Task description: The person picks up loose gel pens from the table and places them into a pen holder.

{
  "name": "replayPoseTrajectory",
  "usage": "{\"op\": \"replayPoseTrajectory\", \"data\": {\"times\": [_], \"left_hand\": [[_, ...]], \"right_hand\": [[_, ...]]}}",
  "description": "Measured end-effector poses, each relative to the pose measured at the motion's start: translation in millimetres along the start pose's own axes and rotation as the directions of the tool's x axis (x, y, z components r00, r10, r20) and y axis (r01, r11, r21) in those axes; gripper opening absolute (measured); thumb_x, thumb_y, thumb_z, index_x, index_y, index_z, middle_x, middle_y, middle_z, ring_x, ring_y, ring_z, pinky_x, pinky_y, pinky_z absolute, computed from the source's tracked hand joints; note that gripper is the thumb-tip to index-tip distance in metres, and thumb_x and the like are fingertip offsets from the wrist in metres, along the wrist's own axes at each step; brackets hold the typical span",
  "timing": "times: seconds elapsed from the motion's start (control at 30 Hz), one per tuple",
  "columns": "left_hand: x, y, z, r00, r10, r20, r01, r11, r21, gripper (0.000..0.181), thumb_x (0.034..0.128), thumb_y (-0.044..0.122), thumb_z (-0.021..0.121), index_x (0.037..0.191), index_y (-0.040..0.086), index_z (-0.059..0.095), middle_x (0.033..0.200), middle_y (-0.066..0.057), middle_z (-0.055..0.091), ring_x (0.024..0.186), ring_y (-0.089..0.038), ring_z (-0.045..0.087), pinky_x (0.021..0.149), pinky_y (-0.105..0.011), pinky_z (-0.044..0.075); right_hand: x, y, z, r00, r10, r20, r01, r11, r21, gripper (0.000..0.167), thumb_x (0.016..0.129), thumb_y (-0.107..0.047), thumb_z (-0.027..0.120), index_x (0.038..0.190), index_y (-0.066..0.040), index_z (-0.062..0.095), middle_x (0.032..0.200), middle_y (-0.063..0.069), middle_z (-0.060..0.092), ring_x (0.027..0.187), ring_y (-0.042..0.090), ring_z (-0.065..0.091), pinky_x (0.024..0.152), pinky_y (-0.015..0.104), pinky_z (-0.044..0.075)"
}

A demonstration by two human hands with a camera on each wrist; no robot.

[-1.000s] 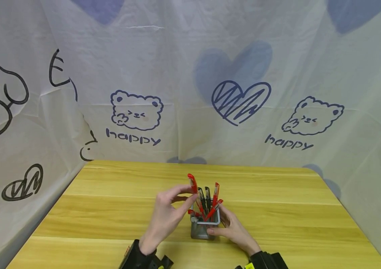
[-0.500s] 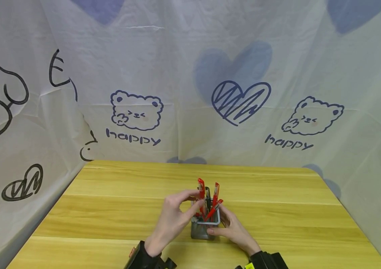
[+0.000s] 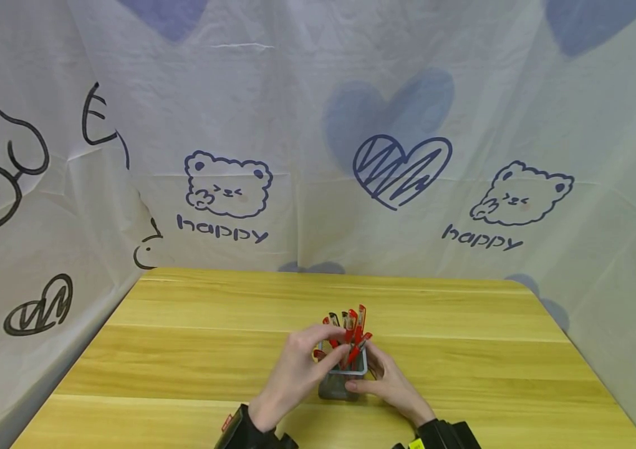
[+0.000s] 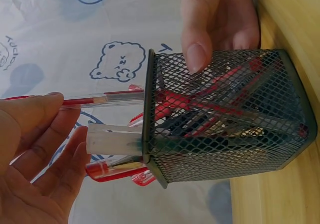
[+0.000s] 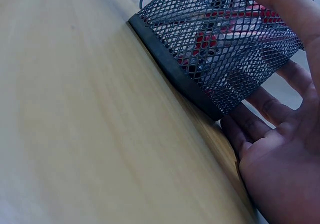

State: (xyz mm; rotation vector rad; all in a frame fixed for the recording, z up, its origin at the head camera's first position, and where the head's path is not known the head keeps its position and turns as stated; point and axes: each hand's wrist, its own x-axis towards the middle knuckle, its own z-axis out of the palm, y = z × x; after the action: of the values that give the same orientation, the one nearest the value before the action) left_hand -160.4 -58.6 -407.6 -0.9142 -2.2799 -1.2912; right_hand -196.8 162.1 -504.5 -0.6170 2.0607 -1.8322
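My left hand point(image 3: 297, 369) pinches a clear-barrelled pen point(image 4: 86, 101) with red on it between thumb and fingertips. Its far end dips past the rim of a dark wire-mesh pen holder point(image 4: 215, 168), as the left wrist view shows. That holder stands upright on the table, with my right hand point(image 3: 398, 388) gripping it from the right side, thumb on the near wall. Several red-capped and black-capped pens lean inside, among them a red pen point(image 3: 361, 317) at the back. A pale, thicker cap point(image 4: 114, 140) sticks out below the pinched pen in the left wrist view.
A wood-grain table point(image 3: 183, 324) spreads around the holder on all sides. Behind it hangs a pale cloth point(image 3: 307, 187) with drawn bears and hearts, meeting the table's far edge. Another cloth side point(image 3: 621, 262) slopes along the right.
My left hand has moved right and down with the red pen, bringing it from the holder's left side down into the holder. My right hand stays on the holder.
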Motion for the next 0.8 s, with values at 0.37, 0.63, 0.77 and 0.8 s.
{"op": "replayPoseTrajectory", "data": {"times": [0.37, 0.63, 0.77, 0.8], "left_hand": [[0.7, 0.0, 0.9, 0.999, -0.019, 0.044, 0.018, 1.000, 0.025, 0.025, 0.0926, 0.010, 0.070, 0.117, 0.005, 0.070, 0.111, -0.011, 0.074, 0.106, -0.021, 0.070, 0.095, -0.029, 0.058], [3.2, -2.0, -3.1, 0.996, -0.063, 0.058, 0.060, 0.996, 0.065, 0.031, 0.0932, 0.017, 0.071, 0.121, 0.003, 0.070, 0.112, -0.011, 0.075, 0.106, -0.023, 0.070, 0.093, -0.035, 0.059], [4.4, -6.8, -9.3, 0.997, -0.076, 0.002, 0.076, 0.994, 0.077, 0.035, 0.0939, 0.015, 0.070, 0.125, 0.000, 0.067, 0.117, -0.016, 0.074, 0.112, -0.028, 0.069, 0.099, -0.041, 0.058], [4.8, -8.7, -11.2, 0.996, -0.085, -0.009, 0.086, 0.993, 0.079, 0.035, 0.0935, 0.014, 0.070, 0.125, 0.000, 0.067, 0.118, -0.016, 0.073, 0.113, -0.029, 0.069, 0.099, -0.043, 0.058]], "right_hand": [[0.1, -0.1, -0.7, 1.000, 0.006, 0.002, -0.006, 1.000, 0.005, 0.080, 0.094, -0.016, 0.069, 0.161, -0.017, 0.024, 0.163, 0.013, 0.034, 0.152, 0.039, 0.029, 0.123, 0.063, 0.026], [0.0, -2.1, 0.2, 0.999, 0.047, -0.021, -0.047, 0.999, 0.008, 0.079, 0.093, -0.017, 0.071, 0.159, -0.010, 0.028, 0.163, 0.017, 0.033, 0.153, 0.040, 0.026, 0.125, 0.062, 0.023], [0.3, -2.8, 1.2, 0.997, 0.065, -0.041, -0.065, 0.998, 0.002, 0.077, 0.091, -0.019, 0.074, 0.155, -0.008, 0.033, 0.159, 0.019, 0.039, 0.151, 0.039, 0.030, 0.126, 0.058, 0.023], [0.1, -2.7, 1.3, 0.997, 0.060, -0.040, -0.061, 0.998, -0.003, 0.077, 0.091, -0.018, 0.074, 0.156, -0.009, 0.033, 0.158, 0.018, 0.041, 0.150, 0.039, 0.033, 0.126, 0.057, 0.025]]}}
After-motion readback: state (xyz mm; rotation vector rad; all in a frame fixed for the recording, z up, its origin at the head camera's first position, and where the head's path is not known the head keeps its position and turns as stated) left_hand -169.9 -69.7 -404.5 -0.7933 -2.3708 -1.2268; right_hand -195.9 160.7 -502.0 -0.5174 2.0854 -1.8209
